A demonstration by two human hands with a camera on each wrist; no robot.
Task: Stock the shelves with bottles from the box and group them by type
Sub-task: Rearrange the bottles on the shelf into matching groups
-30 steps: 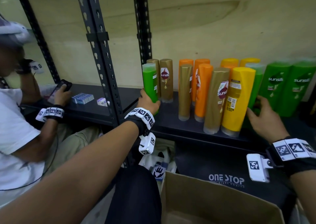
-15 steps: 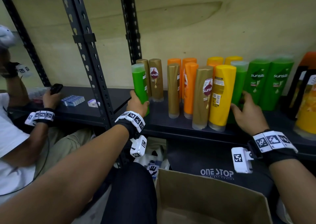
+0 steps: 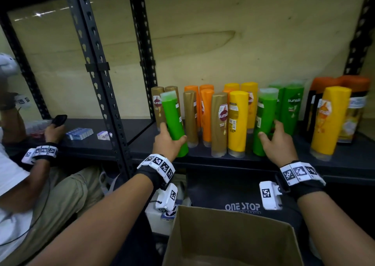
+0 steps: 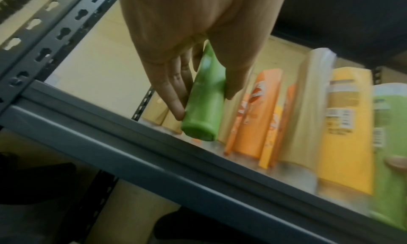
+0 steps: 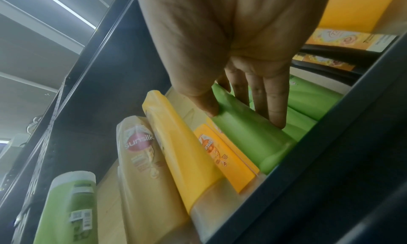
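Observation:
My left hand point(image 3: 169, 142) grips a green bottle point(image 3: 174, 121) low on its body, tilted, just above the front of the dark shelf point(image 3: 203, 158); the left wrist view shows that green bottle point(image 4: 202, 108) between fingers and thumb. My right hand point(image 3: 274, 142) holds a second green bottle point(image 3: 264, 119) near its base, standing at the shelf front; in the right wrist view the thumb and fingers clasp this bottle point(image 5: 246, 132). Between them stand gold bottles point(image 3: 220, 123), orange bottles point(image 3: 207, 115) and yellow bottles point(image 3: 237, 121). More green bottles point(image 3: 292, 111) stand behind my right hand.
A black upright post point(image 3: 101, 87) bounds the shelf on the left. An open cardboard box point(image 3: 229, 235) sits below my hands. Larger yellow and orange-capped bottles point(image 3: 332, 121) stand at the right. Another person point(image 3: 40, 184) sits at the left beside small boxes point(image 3: 80, 133).
My left hand has lifted its green bottle off the shelf, tilted it and carried it rightward. My right hand has closed around the green bottle at the shelf front. The camera has swung right.

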